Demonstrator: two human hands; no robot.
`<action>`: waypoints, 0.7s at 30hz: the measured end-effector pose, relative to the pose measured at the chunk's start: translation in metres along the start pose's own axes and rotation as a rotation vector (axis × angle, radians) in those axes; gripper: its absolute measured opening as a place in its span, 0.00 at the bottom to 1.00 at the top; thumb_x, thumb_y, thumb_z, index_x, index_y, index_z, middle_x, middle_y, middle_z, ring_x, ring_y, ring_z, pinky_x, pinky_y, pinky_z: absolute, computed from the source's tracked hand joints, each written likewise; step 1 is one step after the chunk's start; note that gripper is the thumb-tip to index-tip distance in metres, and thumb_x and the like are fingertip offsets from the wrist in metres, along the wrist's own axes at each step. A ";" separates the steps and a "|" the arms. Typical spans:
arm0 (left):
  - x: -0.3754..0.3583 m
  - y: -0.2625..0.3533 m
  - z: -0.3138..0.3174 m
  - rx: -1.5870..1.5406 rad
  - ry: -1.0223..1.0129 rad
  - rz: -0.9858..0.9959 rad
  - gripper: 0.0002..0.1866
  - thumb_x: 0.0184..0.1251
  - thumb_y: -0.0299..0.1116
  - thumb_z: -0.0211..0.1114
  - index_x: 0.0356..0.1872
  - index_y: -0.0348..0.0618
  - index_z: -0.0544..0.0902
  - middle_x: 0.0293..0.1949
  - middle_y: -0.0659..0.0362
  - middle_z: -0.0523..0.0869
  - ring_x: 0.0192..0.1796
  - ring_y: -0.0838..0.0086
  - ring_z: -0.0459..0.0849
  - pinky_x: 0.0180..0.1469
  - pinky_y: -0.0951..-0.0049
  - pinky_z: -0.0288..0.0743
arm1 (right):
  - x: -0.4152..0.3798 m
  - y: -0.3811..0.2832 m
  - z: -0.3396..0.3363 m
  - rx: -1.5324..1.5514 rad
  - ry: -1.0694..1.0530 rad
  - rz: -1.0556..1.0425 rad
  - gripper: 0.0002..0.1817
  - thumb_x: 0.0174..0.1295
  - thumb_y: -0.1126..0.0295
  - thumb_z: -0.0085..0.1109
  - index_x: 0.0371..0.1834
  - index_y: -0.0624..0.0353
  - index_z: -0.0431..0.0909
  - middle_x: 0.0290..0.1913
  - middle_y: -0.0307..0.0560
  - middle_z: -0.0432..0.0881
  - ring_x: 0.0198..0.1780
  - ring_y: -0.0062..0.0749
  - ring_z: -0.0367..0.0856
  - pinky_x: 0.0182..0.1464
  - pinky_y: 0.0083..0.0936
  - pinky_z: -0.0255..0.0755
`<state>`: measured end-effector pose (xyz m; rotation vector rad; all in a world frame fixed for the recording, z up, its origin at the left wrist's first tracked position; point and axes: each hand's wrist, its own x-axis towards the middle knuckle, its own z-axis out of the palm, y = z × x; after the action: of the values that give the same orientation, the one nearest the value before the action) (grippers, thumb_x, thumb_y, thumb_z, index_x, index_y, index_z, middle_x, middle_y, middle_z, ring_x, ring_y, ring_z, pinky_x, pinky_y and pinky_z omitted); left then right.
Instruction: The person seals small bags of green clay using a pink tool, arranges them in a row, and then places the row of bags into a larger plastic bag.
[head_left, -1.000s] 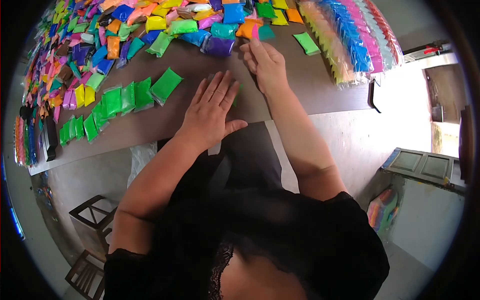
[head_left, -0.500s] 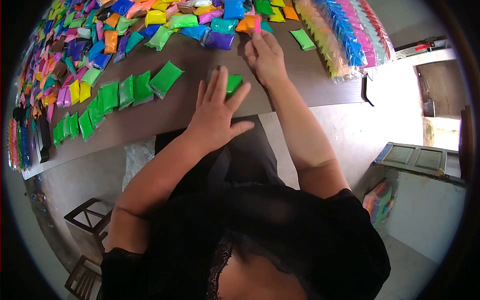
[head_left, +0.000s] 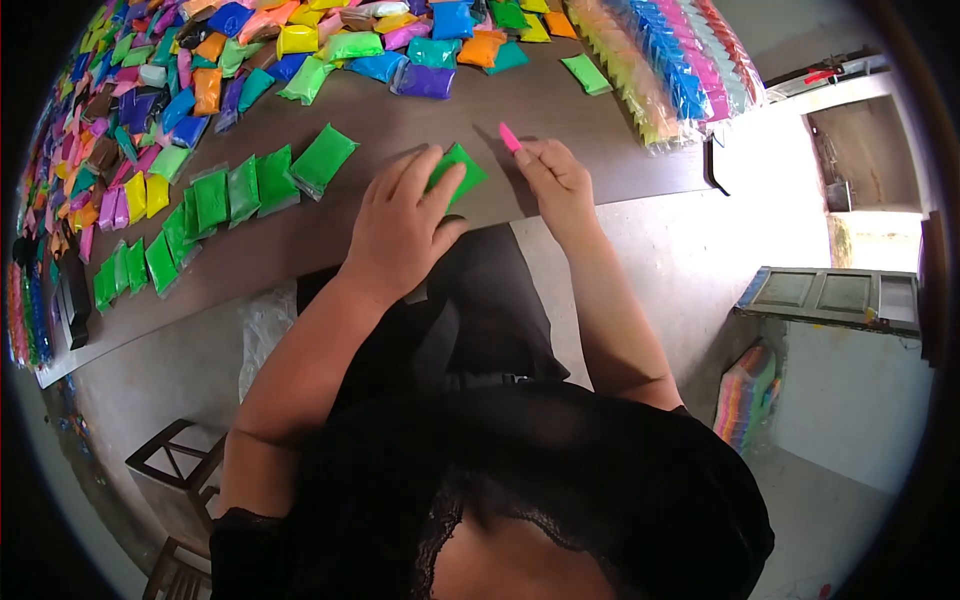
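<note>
My left hand rests over a green packet on the table, its fingers stretched out across the packet and its thumb apart. To the right, my right hand pinches a slim pink pointed piece between thumb and fingertips, held a little above the tabletop. What kind of thing the pink piece is, I cannot make out. Left of my left hand, several green packets lie in a slanting row, with a larger green packet at its near-hand end.
A heap of small packets in many colours covers the back and left of the brown table. Strips of coloured packets lie at the back right, near a lone light-green packet. Dark wooden chairs stand at lower left.
My right hand has drawn back from the heap toward me, bringing the pink piece nearer the green packet. My left hand has settled lower over that packet, its fingers closer together.
</note>
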<state>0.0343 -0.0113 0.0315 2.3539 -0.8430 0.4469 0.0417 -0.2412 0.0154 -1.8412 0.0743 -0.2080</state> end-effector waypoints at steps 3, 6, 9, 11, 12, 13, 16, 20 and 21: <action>-0.007 -0.005 0.005 0.037 0.001 0.144 0.24 0.59 0.31 0.72 0.57 0.38 0.82 0.60 0.53 0.79 0.64 0.58 0.76 0.67 0.58 0.72 | -0.006 -0.015 0.005 -0.270 -0.007 -0.180 0.09 0.67 0.69 0.63 0.46 0.60 0.86 0.36 0.45 0.83 0.42 0.36 0.83 0.46 0.30 0.75; -0.011 -0.007 0.013 0.069 -0.001 0.160 0.22 0.59 0.30 0.72 0.55 0.36 0.82 0.61 0.54 0.78 0.65 0.60 0.75 0.66 0.60 0.73 | -0.011 -0.028 0.022 -0.387 -0.041 -0.328 0.08 0.64 0.69 0.64 0.44 0.57 0.86 0.39 0.50 0.84 0.43 0.44 0.84 0.46 0.35 0.78; -0.012 -0.008 0.015 0.098 0.027 0.195 0.20 0.61 0.30 0.70 0.55 0.36 0.83 0.60 0.55 0.79 0.65 0.61 0.75 0.67 0.61 0.73 | -0.012 -0.032 0.034 -0.573 -0.115 -0.358 0.05 0.64 0.68 0.62 0.39 0.53 0.85 0.39 0.46 0.84 0.41 0.47 0.84 0.42 0.41 0.79; -0.011 -0.009 0.015 0.114 0.025 0.208 0.19 0.62 0.29 0.69 0.54 0.36 0.83 0.59 0.56 0.79 0.65 0.62 0.75 0.67 0.62 0.74 | -0.004 -0.030 0.032 -0.642 -0.121 -0.374 0.05 0.64 0.67 0.62 0.38 0.53 0.85 0.39 0.45 0.84 0.41 0.47 0.84 0.42 0.41 0.79; -0.011 -0.009 0.015 0.113 0.021 0.206 0.19 0.62 0.29 0.69 0.54 0.36 0.83 0.59 0.56 0.79 0.65 0.62 0.75 0.67 0.62 0.74 | 0.000 -0.029 0.030 -0.712 -0.127 -0.397 0.04 0.63 0.67 0.62 0.37 0.52 0.85 0.38 0.44 0.84 0.41 0.46 0.84 0.41 0.41 0.79; -0.011 -0.009 0.016 0.102 0.024 0.191 0.19 0.62 0.29 0.69 0.54 0.36 0.83 0.58 0.56 0.79 0.65 0.62 0.75 0.68 0.61 0.74 | 0.007 -0.029 0.027 -0.710 -0.128 -0.394 0.04 0.63 0.67 0.62 0.37 0.52 0.85 0.38 0.44 0.84 0.41 0.46 0.84 0.41 0.41 0.79; -0.010 -0.006 0.014 0.086 0.017 0.164 0.18 0.62 0.29 0.68 0.54 0.37 0.83 0.57 0.56 0.79 0.66 0.62 0.75 0.68 0.61 0.74 | 0.018 -0.034 0.021 -0.920 -0.037 -0.436 0.04 0.63 0.66 0.62 0.35 0.51 0.84 0.38 0.45 0.83 0.40 0.45 0.84 0.40 0.41 0.79; -0.010 -0.012 0.021 0.098 0.082 0.171 0.18 0.62 0.30 0.69 0.54 0.39 0.84 0.58 0.57 0.78 0.65 0.63 0.75 0.66 0.60 0.74 | 0.006 -0.030 0.030 -0.678 -0.063 -0.543 0.06 0.64 0.64 0.60 0.36 0.52 0.84 0.37 0.46 0.83 0.40 0.45 0.84 0.38 0.39 0.79; -0.010 -0.011 0.021 0.097 0.078 0.175 0.18 0.62 0.30 0.69 0.54 0.39 0.84 0.58 0.57 0.78 0.65 0.63 0.75 0.66 0.60 0.74 | 0.007 -0.027 0.032 -0.721 -0.090 -0.510 0.06 0.64 0.64 0.60 0.36 0.52 0.84 0.37 0.46 0.83 0.40 0.45 0.84 0.38 0.39 0.79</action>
<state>0.0361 -0.0125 0.0059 2.3425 -1.0146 0.6614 0.0530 -0.2049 0.0332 -2.5626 -0.4418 -0.5000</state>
